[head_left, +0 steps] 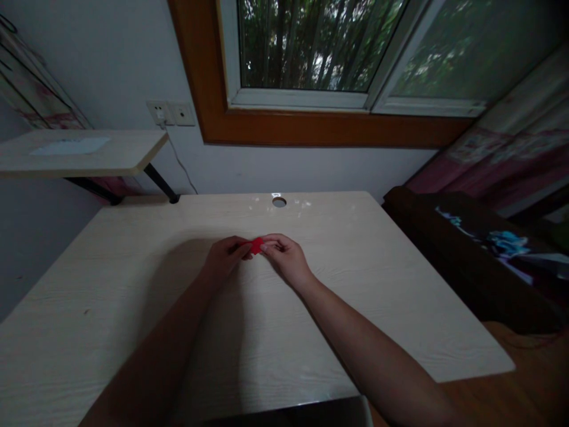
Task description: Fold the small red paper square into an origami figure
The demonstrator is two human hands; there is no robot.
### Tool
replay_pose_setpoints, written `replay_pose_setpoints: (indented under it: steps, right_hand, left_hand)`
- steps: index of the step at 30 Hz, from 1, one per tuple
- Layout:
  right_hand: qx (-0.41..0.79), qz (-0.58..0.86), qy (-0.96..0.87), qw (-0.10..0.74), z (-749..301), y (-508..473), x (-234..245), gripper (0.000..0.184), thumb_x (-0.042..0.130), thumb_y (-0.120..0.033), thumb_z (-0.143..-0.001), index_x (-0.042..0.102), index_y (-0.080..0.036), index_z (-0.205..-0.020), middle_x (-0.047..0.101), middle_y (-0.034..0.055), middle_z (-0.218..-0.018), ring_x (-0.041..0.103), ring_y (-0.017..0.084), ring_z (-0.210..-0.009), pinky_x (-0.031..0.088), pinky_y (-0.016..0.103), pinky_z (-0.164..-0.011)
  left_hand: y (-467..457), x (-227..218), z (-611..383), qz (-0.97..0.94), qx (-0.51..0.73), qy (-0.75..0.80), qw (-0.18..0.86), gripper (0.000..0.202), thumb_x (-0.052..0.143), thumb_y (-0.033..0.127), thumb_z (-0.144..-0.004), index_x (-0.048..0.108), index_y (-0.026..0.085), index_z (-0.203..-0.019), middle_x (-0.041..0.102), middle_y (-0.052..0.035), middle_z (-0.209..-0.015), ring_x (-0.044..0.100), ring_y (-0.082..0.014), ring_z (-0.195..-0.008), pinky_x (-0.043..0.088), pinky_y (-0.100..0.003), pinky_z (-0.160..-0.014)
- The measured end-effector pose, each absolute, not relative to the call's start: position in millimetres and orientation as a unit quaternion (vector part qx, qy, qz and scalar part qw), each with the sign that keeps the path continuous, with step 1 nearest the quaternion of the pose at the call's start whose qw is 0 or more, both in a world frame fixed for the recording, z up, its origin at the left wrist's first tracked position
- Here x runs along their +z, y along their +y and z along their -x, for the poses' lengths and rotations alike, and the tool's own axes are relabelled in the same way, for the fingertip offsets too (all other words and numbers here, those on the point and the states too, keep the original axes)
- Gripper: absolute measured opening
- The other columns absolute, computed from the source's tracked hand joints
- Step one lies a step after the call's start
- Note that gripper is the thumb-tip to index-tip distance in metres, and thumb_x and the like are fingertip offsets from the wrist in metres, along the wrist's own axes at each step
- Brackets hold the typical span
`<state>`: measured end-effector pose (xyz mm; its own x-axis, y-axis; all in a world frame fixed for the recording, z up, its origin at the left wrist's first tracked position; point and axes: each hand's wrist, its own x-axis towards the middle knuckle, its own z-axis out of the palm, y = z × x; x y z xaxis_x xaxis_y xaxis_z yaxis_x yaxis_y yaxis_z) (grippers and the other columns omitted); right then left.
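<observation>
A small flat red piece (pixel 256 245), which looks like folded paper, is held between my two hands over the middle of the pale wooden desk (pixel 311 332). My left hand (pixel 226 256) pinches its left side between thumb and fingers. On the other side, my right hand (pixel 287 256) grips the right edge in the same way. Fingertips cover both ends of the piece, so its full shape is hidden. Whether the hands touch the desk I cannot tell.
A raised shelf (pixel 146 155) on black legs stands at the back left, with a white sheet (pixel 71 146) on it. Near the back edge is a round cable hole (pixel 279 202). A dark object (pixel 329 413) shows at the front edge. Brown furniture (pixel 448 249) stands at the right.
</observation>
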<state>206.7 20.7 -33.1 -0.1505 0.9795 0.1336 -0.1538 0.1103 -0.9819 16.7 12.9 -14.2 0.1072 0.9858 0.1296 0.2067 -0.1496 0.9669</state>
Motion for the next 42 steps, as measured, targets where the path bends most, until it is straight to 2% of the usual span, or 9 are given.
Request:
replay_pose_setpoints:
  steps: [21, 32, 42]
  right_hand:
    - [0.533, 0.391, -0.496, 0.562, -204, 24, -26, 0.028, 0.074, -0.027, -0.072, 0.067, -0.022, -0.099, 0.072, 0.0012, -0.08, 0.066, 0.016, -0.074, 0.05, 0.031, -0.074]
    - [0.529, 0.401, -0.488, 0.567, -204, 24, -24, 0.03, 0.073, -0.024, -0.069, 0.067, -0.022, -0.098, 0.072, 0.0006, -0.079, 0.065, 0.016, -0.072, 0.051, 0.032, -0.074]
    - [0.528, 0.402, -0.484, 0.57, -203, 23, -22, 0.029, 0.072, -0.025, -0.07, 0.066, -0.021, -0.098, 0.071, -0.0003, -0.076, 0.064, 0.016, -0.072, 0.049, 0.031, -0.072]
  left_hand:
    - [20, -15, -9, -0.541, 0.496, 0.481, 0.48, 0.022, 0.066, 0.039, -0.083, 0.069, 0.017, -0.08, 0.072, -0.0024, -0.067, 0.067, -0.0152, -0.062, 0.054, -0.027, -0.065]
    - [21, -13, -8, -0.529, 0.509, 0.482, 0.478, 0.024, 0.069, 0.042, -0.08, 0.069, 0.018, -0.077, 0.072, -0.0029, -0.068, 0.066, -0.0151, -0.061, 0.055, -0.028, -0.062]
    - [20, -10, -6, -0.533, 0.513, 0.487, 0.463, 0.023, 0.065, 0.039, -0.083, 0.068, 0.017, -0.078, 0.071, -0.0026, -0.073, 0.065, -0.0139, -0.063, 0.054, -0.027, -0.064]
